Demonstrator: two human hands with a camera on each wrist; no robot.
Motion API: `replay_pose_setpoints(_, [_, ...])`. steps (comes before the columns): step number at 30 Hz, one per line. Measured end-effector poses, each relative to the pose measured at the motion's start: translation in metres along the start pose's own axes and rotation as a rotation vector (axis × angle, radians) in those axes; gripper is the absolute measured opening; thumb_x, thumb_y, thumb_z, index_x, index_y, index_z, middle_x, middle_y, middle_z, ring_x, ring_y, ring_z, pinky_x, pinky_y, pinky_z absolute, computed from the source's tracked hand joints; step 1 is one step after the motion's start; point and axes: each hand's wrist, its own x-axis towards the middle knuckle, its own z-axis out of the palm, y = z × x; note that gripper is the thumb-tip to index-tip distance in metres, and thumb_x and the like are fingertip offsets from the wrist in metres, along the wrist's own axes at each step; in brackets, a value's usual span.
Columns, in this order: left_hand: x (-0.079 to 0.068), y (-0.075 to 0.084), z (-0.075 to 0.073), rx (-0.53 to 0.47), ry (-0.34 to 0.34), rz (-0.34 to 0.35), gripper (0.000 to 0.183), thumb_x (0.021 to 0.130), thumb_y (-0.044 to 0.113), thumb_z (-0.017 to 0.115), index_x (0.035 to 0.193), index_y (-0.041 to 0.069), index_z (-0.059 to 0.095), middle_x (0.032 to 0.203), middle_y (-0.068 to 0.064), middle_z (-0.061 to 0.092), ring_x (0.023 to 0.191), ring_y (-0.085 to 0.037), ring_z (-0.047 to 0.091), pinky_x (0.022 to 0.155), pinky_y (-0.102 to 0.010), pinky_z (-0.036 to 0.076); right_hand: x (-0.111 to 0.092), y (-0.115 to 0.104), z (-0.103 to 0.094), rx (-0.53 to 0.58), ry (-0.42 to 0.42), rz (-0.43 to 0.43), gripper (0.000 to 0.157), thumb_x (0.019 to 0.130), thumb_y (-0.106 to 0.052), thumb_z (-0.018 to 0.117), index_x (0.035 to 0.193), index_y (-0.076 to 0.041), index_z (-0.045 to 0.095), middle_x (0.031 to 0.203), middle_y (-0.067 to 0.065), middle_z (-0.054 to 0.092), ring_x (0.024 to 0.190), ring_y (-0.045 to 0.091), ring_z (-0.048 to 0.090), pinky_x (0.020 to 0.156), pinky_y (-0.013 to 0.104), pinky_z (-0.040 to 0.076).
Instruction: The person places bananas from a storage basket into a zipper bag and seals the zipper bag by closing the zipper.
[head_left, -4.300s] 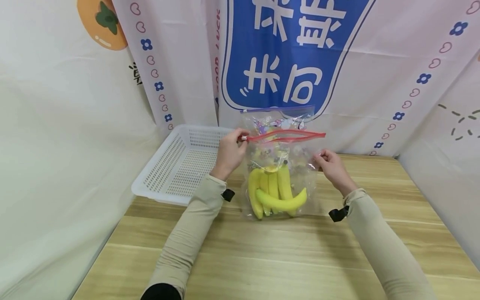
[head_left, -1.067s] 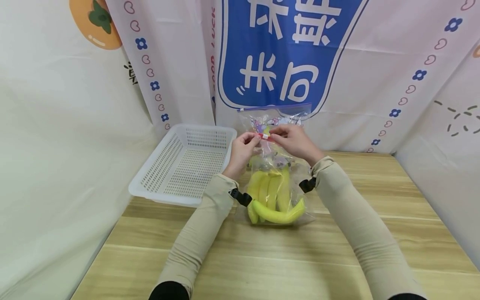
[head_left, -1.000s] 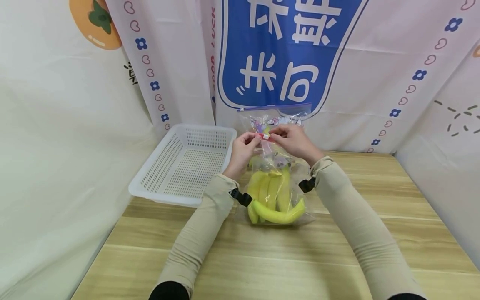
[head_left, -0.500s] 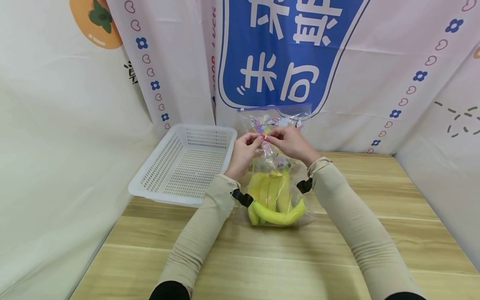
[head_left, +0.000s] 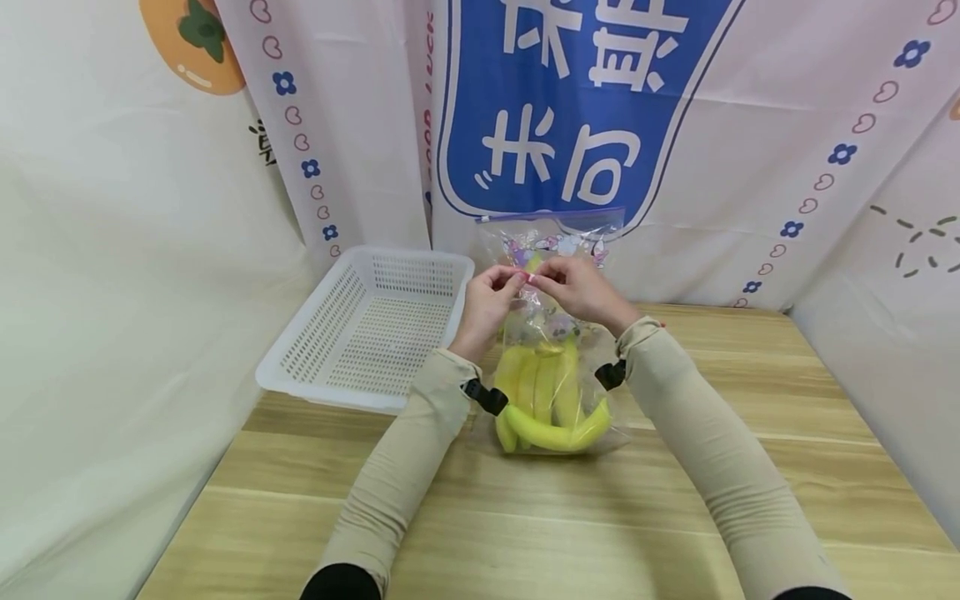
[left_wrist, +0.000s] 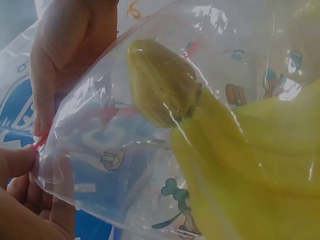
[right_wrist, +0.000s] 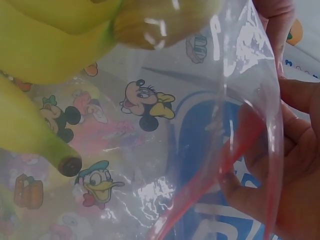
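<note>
A clear zip bag (head_left: 536,315) with cartoon prints stands upright in front of me. Inside are a bunch of bananas (head_left: 536,379) and a single banana (head_left: 558,435) lying across its foot. My left hand (head_left: 483,310) pinches the bag's red zip strip at one end. Close against it, my right hand (head_left: 587,292) pinches the strip by the small white slider (head_left: 531,278). Fingers hide most of the strip in the head view. The right wrist view shows a loose length of red strip (right_wrist: 200,187). The brown banana stem (left_wrist: 162,82) shows through the film in the left wrist view.
A white perforated basket (head_left: 296,383) stands to the left on the wooden table (head_left: 555,533). Behind the held bag is another clear bag with a purple zip (head_left: 562,217), leaning by the printed backdrop (head_left: 735,208).
My right hand has come from the bag's right edge up to the zip, beside my left hand. The gaping red mouth is bunched between the fingers. In the last second the hands barely shift.
</note>
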Motion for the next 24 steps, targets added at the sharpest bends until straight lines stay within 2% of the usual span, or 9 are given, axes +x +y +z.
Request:
replay_pose_setpoints(6, [0.001,0.000,-0.002,0.040,0.034,0.002,0.014,0.092,0.007,0.060,0.103,-0.002,0.064,0.090,-0.008,0.059,0.079,-0.014,0.056,0.072,-0.028,0.056,-0.003,0.003,-0.003,-0.003,-0.009,-0.007,0.018,0.096,-0.019,0.058,0.090,-0.005,0.067,0.077,0.013,0.060,0.066,0.021,0.048,0.056,0.031,0.041])
replay_pose_setpoints(10, [0.002,-0.001,-0.003,0.035,0.063,-0.011,0.015,0.091,0.004,0.061,0.103,-0.005,0.063,0.087,-0.007,0.058,0.076,-0.013,0.055,0.070,-0.027,0.056,-0.006,0.009,-0.005,-0.006,-0.028,-0.003,0.019,0.096,-0.019,0.058,0.090,-0.003,0.068,0.076,0.011,0.059,0.065,0.021,0.048,0.056,0.031,0.041])
replay_pose_setpoints(17, [0.003,-0.002,-0.002,0.033,0.073,-0.024,0.016,0.092,0.006,0.061,0.104,-0.005,0.063,0.089,-0.006,0.058,0.078,-0.013,0.054,0.069,-0.026,0.055,-0.012,0.016,-0.008,-0.027,-0.016,0.017,0.017,0.095,-0.019,0.059,0.090,-0.006,0.068,0.074,0.010,0.057,0.063,0.021,0.047,0.054,0.031,0.039])
replay_pose_setpoints(20, [0.003,-0.001,-0.002,0.021,0.081,-0.035,0.016,0.092,0.005,0.061,0.104,-0.005,0.063,0.089,-0.005,0.057,0.080,-0.016,0.054,0.072,-0.030,0.056,-0.015,0.019,-0.008,-0.030,-0.017,0.027,0.018,0.095,-0.020,0.059,0.089,-0.006,0.067,0.072,0.007,0.055,0.062,0.020,0.047,0.054,0.030,0.039])
replay_pose_setpoints(24, [0.002,0.000,-0.002,0.003,0.081,-0.038,0.016,0.092,0.005,0.060,0.104,-0.005,0.063,0.088,-0.005,0.057,0.086,-0.025,0.055,0.081,-0.043,0.053,-0.019,0.022,-0.010,-0.034,-0.018,0.023,0.019,0.095,-0.021,0.058,0.088,-0.005,0.066,0.072,0.006,0.055,0.063,0.020,0.046,0.055,0.031,0.039])
